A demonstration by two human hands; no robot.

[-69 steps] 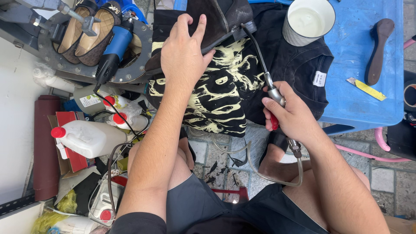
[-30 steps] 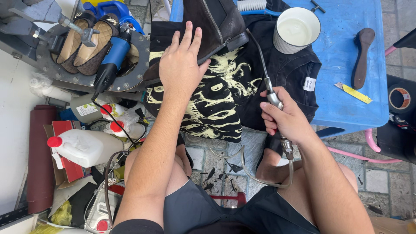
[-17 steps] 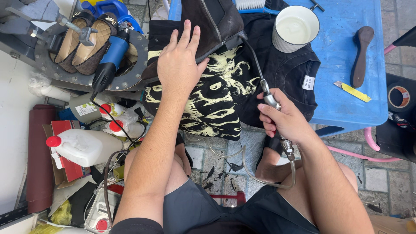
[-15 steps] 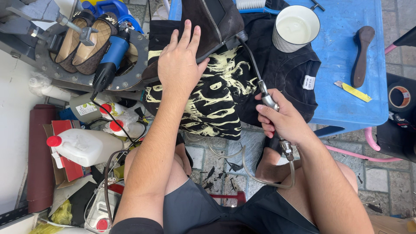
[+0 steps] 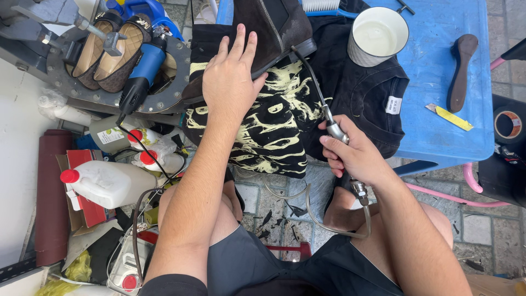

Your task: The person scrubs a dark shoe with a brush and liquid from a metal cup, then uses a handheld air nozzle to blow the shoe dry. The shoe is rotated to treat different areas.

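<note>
**Air nozzle at boot heel, left hand pinning the boot**

Dark brown suede ankle boot lies on its side at 12 o'clock on a black T-shirt with pale yellow print, which is spread over the blue plastic counter. Left hand lies flat on the boot shaft, fingers spread, pressing down; no closed grip, palm contact only. Right hand at 4 o'clock from the boot, grip clenched around the metal handle of an air blow gun. Its thin curved nozzle runs up to about 11 o'clock, tip at the heel and sole edge, touching or just beside it, can't tell which. Clear hose loops down from the gun between the knees.

Progress, judged: the heel area is being worked now. The suede looks dusty and mottled, so the rest of the boot seems left to do; no finished part is visible.

Around:
- white cup of milky liquid at 2 o'clock
- wooden-handled tool and yellow strip at 3 o'clock
- blue heat gun and pair of tan flats at 10 o'clock
- white jug with red cap at 8 o'clock, on the floor
</note>
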